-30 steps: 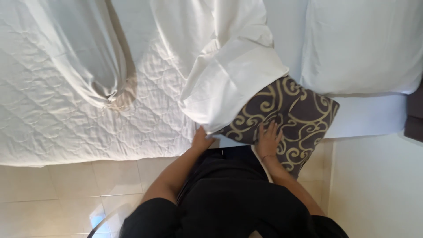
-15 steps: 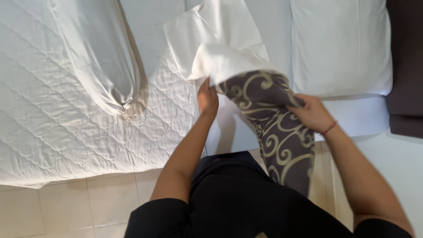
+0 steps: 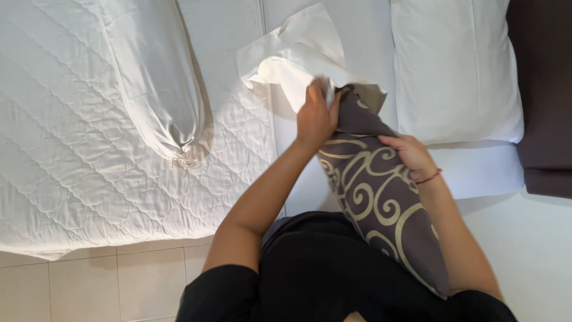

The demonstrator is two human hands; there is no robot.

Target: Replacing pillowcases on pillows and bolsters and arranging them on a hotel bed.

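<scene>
Since lifted, cushion [image 3: 381, 209] higher, tilted.

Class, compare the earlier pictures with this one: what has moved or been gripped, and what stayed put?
The patterned pillow has been lifted from lying flat to standing on end. The left hand moved up to grip its top at the white pillowcase; the right hand now steadies its side. The bolster and white pillow stayed put.

Both arms reach forward from the torso, bare to the short black sleeves. Left hand [image 3: 316, 116] raised highest, fingers curled shut in a grip, slightly blurred. Right hand [image 3: 408, 156] lower, fingers wrapped and clasping, red string on the wrist.
</scene>
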